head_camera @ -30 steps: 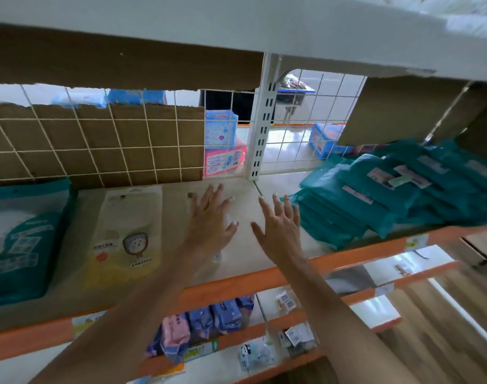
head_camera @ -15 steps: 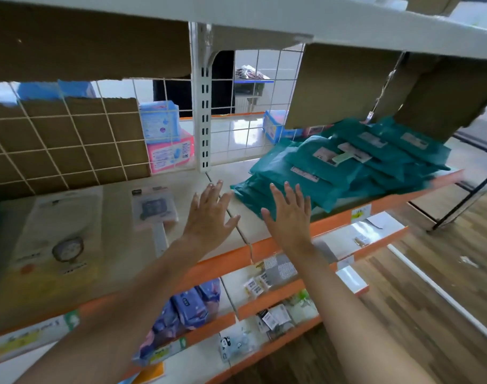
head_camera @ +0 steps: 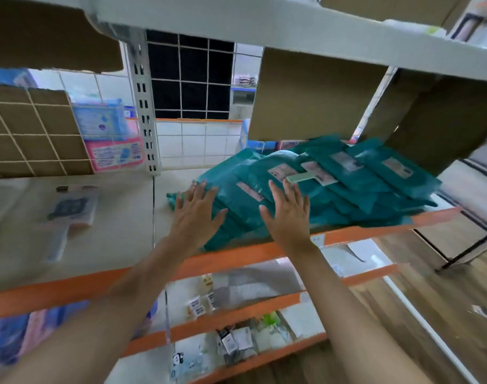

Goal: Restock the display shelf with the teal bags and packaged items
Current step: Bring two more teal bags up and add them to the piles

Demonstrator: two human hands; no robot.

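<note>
A slanted pile of teal bags [head_camera: 347, 187] with pale labels lies on the right half of the orange-edged display shelf [head_camera: 236, 256]. My left hand [head_camera: 195, 212] is spread flat, fingers straight, over the pile's left end. My right hand [head_camera: 288, 214] is also spread, over the front of the pile near its middle. Neither hand holds anything; whether the palms touch the bags is unclear. A small clear-packaged item [head_camera: 70, 212] lies flat on the shelf to the left, blurred.
A white slotted upright [head_camera: 144, 106] and wire grid back the shelf. Pink and blue packs [head_camera: 109, 142] stand behind the grid. Cardboard flaps [head_camera: 311, 98] hang from the shelf above. Lower orange-edged shelves [head_camera: 231, 309] hold small packets. Wooden floor lies at the right.
Both hands have moved right from the bare middle of the shelf to the teal pile. The view has swung right with them.
</note>
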